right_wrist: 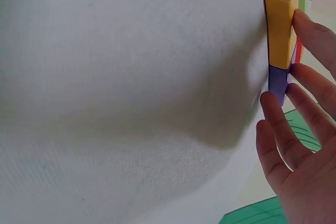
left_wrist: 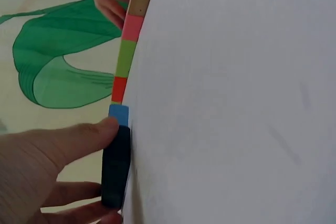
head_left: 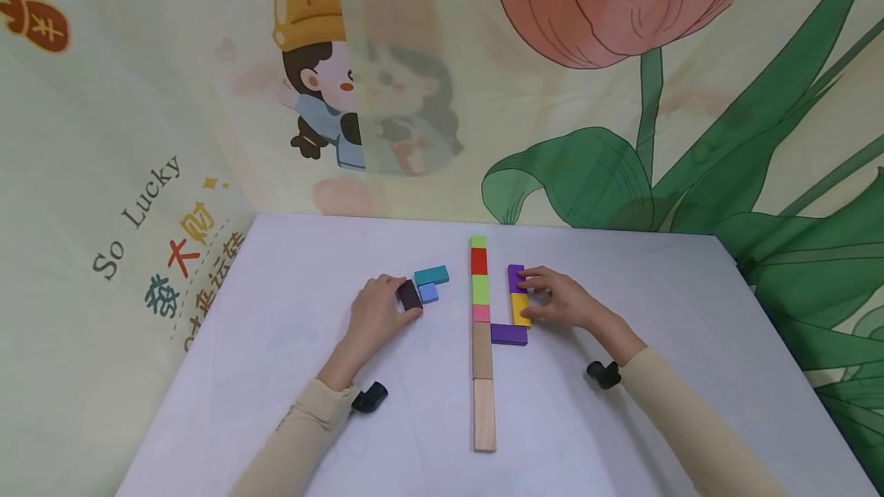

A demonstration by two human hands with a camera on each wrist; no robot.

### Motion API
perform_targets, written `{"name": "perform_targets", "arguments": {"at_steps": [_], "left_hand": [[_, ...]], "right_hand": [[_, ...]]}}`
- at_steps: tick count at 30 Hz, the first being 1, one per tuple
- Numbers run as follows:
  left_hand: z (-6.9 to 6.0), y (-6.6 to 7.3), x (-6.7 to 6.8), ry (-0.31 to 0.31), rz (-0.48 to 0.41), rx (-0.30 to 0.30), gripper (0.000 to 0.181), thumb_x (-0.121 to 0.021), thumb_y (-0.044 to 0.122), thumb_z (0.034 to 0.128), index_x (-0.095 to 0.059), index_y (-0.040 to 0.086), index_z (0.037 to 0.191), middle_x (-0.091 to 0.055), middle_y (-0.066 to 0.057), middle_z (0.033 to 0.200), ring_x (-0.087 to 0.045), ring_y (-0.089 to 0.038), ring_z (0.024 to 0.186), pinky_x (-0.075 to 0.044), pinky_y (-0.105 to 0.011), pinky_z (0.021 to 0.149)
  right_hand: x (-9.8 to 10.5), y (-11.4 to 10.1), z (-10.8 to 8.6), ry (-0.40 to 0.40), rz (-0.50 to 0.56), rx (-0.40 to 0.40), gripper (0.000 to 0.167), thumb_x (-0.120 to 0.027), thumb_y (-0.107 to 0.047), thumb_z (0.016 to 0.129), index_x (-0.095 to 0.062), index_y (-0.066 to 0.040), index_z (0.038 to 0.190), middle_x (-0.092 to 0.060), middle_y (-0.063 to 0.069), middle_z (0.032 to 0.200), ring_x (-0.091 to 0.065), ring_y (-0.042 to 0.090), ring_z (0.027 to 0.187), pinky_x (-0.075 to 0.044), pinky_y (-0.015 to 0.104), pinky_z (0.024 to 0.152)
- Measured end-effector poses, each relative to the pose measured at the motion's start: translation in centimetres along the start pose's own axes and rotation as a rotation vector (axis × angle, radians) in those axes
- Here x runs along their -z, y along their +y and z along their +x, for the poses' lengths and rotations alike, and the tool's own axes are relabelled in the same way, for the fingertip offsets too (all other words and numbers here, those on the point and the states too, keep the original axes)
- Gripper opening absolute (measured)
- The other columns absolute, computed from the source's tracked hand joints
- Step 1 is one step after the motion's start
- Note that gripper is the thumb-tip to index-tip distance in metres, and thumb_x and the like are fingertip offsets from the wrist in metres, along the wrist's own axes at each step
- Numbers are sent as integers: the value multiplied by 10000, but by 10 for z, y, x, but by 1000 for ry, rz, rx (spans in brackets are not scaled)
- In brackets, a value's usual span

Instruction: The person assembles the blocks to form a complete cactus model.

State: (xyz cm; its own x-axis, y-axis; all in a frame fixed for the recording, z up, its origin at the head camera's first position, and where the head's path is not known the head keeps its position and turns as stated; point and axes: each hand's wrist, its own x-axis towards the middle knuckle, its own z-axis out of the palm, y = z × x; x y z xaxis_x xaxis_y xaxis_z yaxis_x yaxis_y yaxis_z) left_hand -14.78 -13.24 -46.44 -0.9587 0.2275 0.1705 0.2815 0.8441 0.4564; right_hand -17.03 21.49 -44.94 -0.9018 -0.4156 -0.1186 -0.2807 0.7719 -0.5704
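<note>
My left hand (head_left: pixel 374 314) holds a black block (head_left: pixel 410 295) between thumb and fingertips, left of the row. Touching or nearly touching that block are a teal block (head_left: pixel 432 275) and a small blue block (head_left: pixel 428 294). On the right, my right hand (head_left: pixel 562 298) has its fingers extended against an upright-running pair, a purple block (head_left: pixel 515 279) and a yellow block (head_left: pixel 520 309). In the right wrist view the thumb (right_wrist: pixel 310 27) meets the yellow block's side and the fingertips lie by the purple one. A second purple block (head_left: pixel 509 334) runs crosswise below the yellow block.
A straight row of blocks runs down the table's middle: green, red (head_left: pixel 479 261), green (head_left: pixel 479 290), pink (head_left: pixel 481 314), then two long wooden blocks (head_left: pixel 483 351). The crosswise purple block meets this row. Behind the white table (head_left: pixel 311 251) hangs a printed cloth.
</note>
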Motion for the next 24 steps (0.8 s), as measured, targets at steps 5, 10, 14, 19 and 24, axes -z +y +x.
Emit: {"name": "perform_targets", "arguments": {"at_steps": [5,10,14,19,24], "left_hand": [[-1,0,13,-101,-6,46,725,-876,333,725,-609,-11,1304,-586,-180,1089,-606,-278,907,-529,-418,778],[-3,3,22,-207,19,38,666,-865,378,729,-648,75,1281,-555,-139,1003,-549,-215,787,-500,-372,683],[-4,2,26,-256,31,15,560,-824,376,778,-672,92,1236,-560,-125,999,-547,-204,795,-495,-357,667],[-5,-2,32,-324,43,-2,486,-740,153,809,-640,89,1280,-559,-137,1034,-535,-212,783,-490,-364,664],[-4,-3,34,-334,86,-14,362,-731,57,795,-673,105,1149,-611,-90,951,-521,-193,743,-489,-376,671]], "right_hand": [[0,-1,0,-1,8,2,519,-836,-247,799,-680,-15,1236,-518,165,1406,-471,392,1289,-449,512,1010],[-1,0,0,3,9,9,521,-837,-248,797,-681,-5,1231,-521,169,1402,-486,386,1271,-472,495,986],[-1,0,0,5,7,3,520,-835,-252,799,-681,-10,1233,-517,170,1405,-479,392,1278,-468,498,991],[0,0,0,7,8,8,514,-834,-243,801,-680,-6,1230,-517,173,1406,-481,392,1277,-474,494,984],[0,-1,0,11,24,12,509,-838,-227,796,-682,-2,1225,-522,172,1398,-498,381,1257,-486,484,971]]}}
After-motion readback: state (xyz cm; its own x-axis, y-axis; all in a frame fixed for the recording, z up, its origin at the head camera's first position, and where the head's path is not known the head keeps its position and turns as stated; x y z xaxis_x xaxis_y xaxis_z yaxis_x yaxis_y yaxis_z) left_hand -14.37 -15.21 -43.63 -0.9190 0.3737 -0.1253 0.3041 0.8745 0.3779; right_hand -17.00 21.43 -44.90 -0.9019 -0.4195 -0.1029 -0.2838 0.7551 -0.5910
